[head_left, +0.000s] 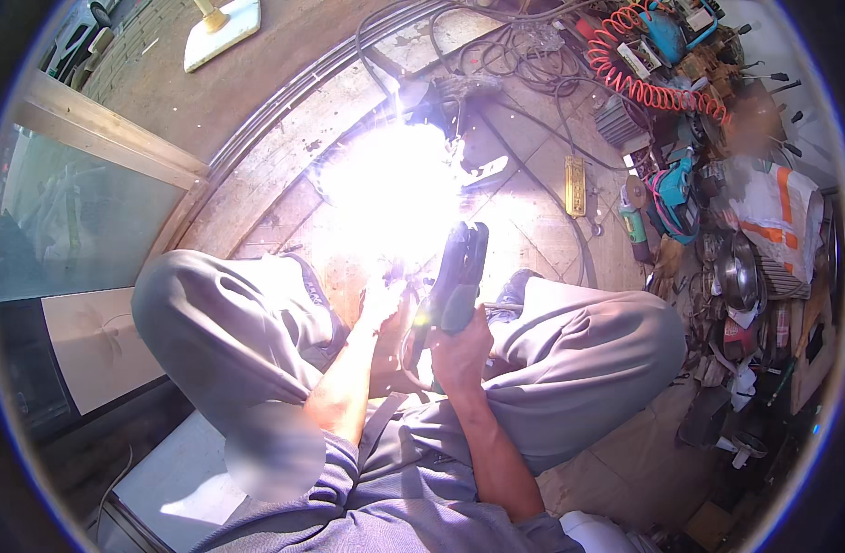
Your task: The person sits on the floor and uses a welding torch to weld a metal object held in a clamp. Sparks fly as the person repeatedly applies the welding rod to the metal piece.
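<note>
A blinding white welding arc (390,180) fills the upper middle and hides the workpiece beneath it. My right hand (461,352) is closed on a black handheld tool (455,272) that points up toward the glare, just right of it. My left hand (381,302) reaches to the lower edge of the glare, its fingers apparently closed; what they hold is washed out. Both forearms lie between my bent knees, in grey trousers, as I sit low above the tiled floor.
At right crowd a red coiled hose (616,78), a yellow power strip (575,184), a green angle grinder (636,230), teal tools and a white sack (763,189). Cables (524,55) snake across the back. A glass-paned frame (82,221) and a leaning board (100,346) stand left.
</note>
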Motion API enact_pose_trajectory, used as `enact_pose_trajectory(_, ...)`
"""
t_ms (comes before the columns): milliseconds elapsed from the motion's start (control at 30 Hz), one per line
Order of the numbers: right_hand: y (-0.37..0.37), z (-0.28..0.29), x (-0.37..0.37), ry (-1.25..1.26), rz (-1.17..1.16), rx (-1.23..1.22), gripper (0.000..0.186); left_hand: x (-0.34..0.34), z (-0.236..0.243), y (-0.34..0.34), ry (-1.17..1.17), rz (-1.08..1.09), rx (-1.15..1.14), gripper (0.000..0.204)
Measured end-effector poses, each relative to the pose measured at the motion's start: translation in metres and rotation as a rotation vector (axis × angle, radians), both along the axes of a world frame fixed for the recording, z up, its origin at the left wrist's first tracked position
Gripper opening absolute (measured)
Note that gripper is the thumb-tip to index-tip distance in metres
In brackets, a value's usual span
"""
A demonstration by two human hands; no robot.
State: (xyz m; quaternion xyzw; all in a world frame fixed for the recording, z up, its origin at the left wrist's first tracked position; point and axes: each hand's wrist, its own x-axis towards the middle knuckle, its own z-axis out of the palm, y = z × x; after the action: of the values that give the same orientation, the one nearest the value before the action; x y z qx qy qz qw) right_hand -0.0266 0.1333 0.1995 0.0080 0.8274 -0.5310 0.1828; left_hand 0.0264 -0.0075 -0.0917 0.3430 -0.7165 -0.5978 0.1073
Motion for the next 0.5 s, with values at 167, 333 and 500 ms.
enact_pose_trajectory(167,0.006,-0.015,-0.003,0.227,0.019,0.006,0.035,-0.006,0.051,0.006,-0.175,-0.027,0.001,0.038)
enact_pose_trajectory(333,0.01,-0.03,-0.002,0.184,0.007,0.017,0.033,-0.008,0.07,0.006,-0.162,-0.017,0.047,0.038)
enact_pose_trajectory(500,0.004,-0.019,-0.002,0.206,-0.002,-0.002,0.03,-0.001,0.042,0.001,-0.185,0.0,0.123,0.038)
